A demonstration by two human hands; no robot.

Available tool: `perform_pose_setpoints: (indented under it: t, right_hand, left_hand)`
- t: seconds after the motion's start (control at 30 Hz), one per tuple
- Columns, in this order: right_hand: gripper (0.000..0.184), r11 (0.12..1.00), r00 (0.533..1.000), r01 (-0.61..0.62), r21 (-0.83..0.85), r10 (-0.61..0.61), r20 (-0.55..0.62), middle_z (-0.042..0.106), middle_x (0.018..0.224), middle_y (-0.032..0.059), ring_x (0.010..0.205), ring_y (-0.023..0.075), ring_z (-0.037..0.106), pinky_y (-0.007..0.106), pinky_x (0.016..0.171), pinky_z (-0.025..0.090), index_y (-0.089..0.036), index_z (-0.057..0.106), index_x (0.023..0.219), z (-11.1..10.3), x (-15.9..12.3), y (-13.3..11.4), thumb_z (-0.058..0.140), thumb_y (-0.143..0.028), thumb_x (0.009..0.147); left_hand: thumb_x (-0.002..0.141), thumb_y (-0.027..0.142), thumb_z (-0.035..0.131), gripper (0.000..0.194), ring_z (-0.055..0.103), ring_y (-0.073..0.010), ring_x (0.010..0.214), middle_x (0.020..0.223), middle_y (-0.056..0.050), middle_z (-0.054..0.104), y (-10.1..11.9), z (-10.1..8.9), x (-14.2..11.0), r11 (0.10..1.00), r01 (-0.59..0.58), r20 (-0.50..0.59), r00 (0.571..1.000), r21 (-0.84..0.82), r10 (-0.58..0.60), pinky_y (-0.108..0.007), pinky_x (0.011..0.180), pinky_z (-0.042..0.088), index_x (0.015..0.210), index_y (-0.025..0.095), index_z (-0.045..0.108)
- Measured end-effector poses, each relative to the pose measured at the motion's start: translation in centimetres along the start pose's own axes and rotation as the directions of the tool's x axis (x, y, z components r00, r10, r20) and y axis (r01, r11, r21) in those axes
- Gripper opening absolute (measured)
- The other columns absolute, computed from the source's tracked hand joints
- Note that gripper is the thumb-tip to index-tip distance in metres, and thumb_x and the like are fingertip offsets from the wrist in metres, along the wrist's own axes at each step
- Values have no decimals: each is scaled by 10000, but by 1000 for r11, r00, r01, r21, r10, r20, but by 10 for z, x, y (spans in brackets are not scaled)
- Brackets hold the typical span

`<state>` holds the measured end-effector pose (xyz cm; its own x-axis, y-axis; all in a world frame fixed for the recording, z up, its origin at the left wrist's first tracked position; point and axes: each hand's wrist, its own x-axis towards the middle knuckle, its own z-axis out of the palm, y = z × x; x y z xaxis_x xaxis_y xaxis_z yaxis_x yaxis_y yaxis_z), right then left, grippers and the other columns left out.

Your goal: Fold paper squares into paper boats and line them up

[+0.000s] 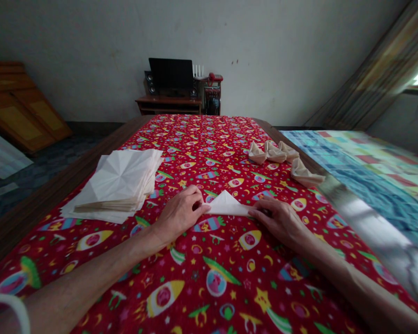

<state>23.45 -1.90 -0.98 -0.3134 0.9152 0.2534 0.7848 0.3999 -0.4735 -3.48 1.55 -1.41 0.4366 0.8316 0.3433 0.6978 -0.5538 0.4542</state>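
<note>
A white sheet folded into a flat triangle (pixel 227 204) lies on the red patterned tablecloth (pixel 209 278). My left hand (pixel 181 214) pinches its left corner, fingers closed on the paper. On the other side my right hand (pixel 278 219) presses the right corner with closed fingertips. A stack of creased white paper sheets (pixel 120 183) sits to the left of my left hand. Several finished beige folded paper shapes (pixel 282 157) rest at the far right of the table.
The wooden table edge (pixel 38 199) runs along the left. A blue and green checked bed cover (pixel 369 171) lies to the right. A desk with a dark monitor (pixel 171 74) stands against the far wall. Curtains (pixel 379 69) hang at the right.
</note>
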Motion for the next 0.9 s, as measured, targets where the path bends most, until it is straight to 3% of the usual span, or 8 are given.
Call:
perform_pose_setpoints:
  t: [0.1,0.27,0.53,0.73,0.9]
  right_hand:
    - [130,997,1000,11,79,-12,11,620,785,12,673,137,564,242,583,418,-216,635,816,0,-5,3,559,-310,865]
    - [163,990,996,90,112,-91,-1,616,819,32,719,143,573,252,636,442,-203,617,796,-1,-9,1,492,-234,894]
    - [164,987,998,-32,158,24,54,620,838,26,749,150,581,260,665,448,-211,638,820,-2,-11,4,514,-287,895]
    - [220,997,998,-32,77,28,58,624,811,30,736,157,580,268,653,446,-205,612,797,-3,-9,6,475,-335,911]
    - [250,997,1000,11,-77,-12,-15,612,730,29,649,149,567,261,594,429,-204,582,757,0,-6,3,455,-352,914]
  left_hand:
    - [834,261,616,205,548,-128,727,807,2,550,-1,0,-1,999,-13,-17,1000,-40,12,-256,681,429,661,168,558]
    - [820,217,639,101,568,-134,806,865,-4,585,-6,-2,-5,980,-63,-16,998,-188,61,-251,738,438,730,177,614]
    - [763,150,694,94,580,-130,811,880,3,606,-8,-1,-6,971,-9,13,1000,-240,13,-246,751,430,683,176,652]
    - [795,174,663,127,577,-131,803,865,4,611,-6,-3,-5,974,11,23,1000,-227,-6,-248,742,421,668,171,651]
    - [874,226,563,201,565,-132,783,861,-5,598,-4,-2,-4,990,-7,20,1000,-138,10,-259,748,416,689,161,608]
